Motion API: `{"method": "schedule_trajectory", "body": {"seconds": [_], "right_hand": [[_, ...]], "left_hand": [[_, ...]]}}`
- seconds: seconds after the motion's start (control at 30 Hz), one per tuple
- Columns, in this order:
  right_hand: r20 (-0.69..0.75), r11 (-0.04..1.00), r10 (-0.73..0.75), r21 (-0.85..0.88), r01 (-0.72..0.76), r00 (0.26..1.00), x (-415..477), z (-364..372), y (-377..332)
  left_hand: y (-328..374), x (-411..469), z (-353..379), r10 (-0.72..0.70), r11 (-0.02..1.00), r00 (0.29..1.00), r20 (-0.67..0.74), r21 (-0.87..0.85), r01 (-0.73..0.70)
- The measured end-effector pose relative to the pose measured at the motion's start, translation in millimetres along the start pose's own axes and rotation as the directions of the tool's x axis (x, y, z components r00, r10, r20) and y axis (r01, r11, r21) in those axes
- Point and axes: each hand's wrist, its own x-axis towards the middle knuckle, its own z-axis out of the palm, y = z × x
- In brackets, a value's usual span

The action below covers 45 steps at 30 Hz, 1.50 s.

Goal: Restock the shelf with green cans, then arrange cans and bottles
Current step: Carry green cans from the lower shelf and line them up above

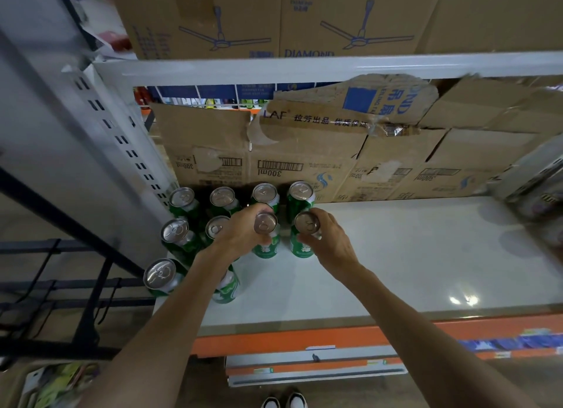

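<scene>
Cardboard boxes (304, 151) stand behind green cans (224, 199) — close.

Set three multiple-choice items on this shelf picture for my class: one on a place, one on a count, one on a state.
1. Where on the white shelf do the green cans stand?
A) its left end B) its right end C) its middle

2. How many cans form the back row against the cardboard?
A) two B) four C) six

3. What is the right hand doing?
A) lying flat B) gripping a can C) holding a bottle

Answers:
1 A, they cluster beside the perforated upright.
2 B, four tops line the cardboard.
3 B, its fingers curl round a can, as the left hand grips a neighbouring can.
</scene>
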Motion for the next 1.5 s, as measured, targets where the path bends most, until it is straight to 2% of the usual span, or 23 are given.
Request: {"method": "schedule_trajectory", "body": {"seconds": [0.17,0.5,0.63,0.8,1.0,1.37,1.5], "right_hand": [[0.036,0.999,-0.053,-0.012,0.053,0.998,0.1,-1.7,-1.1],[0.047,0.998,-0.059,-0.031,0.061,0.997,-0.4,-6.1,-2.8],[0.087,0.998,-0.051,-0.030,0.054,0.995,0.4,-11.9,-3.6],[0.087,0.997,-0.060,-0.033,0.063,0.994,-1.4,-9.7,-4.1],[0.117,0.998,-0.038,-0.037,0.042,0.992,0.1,-12.9,-5.0],[0.092,1.000,-0.027,0.005,0.027,0.995,-4.3,-9.6,-6.1],[-0.007,0.997,0.048,-0.052,-0.049,0.999,-14.0,-13.1,-8.1]], "left_hand": [[-0.2,1.3,-0.2,0.023,1.000,0.999,0.026,0.009,-0.023],[0.6,0.2,-3.1,0.054,0.995,0.994,0.092,0.078,-0.061],[2.6,-2.7,-2.8,0.042,0.997,0.997,0.069,0.065,-0.046],[1.0,-8.4,2.3,0.042,0.998,0.999,-0.026,0.042,-0.041],[3.8,-10.0,2.0,0.045,0.997,0.999,-0.021,0.057,-0.044],[1.9,-13.9,3.5,0.062,0.997,0.998,-0.029,0.051,-0.061],[14.1,-24.0,3.4,0.091,0.991,0.994,-0.065,0.105,-0.084]]}}
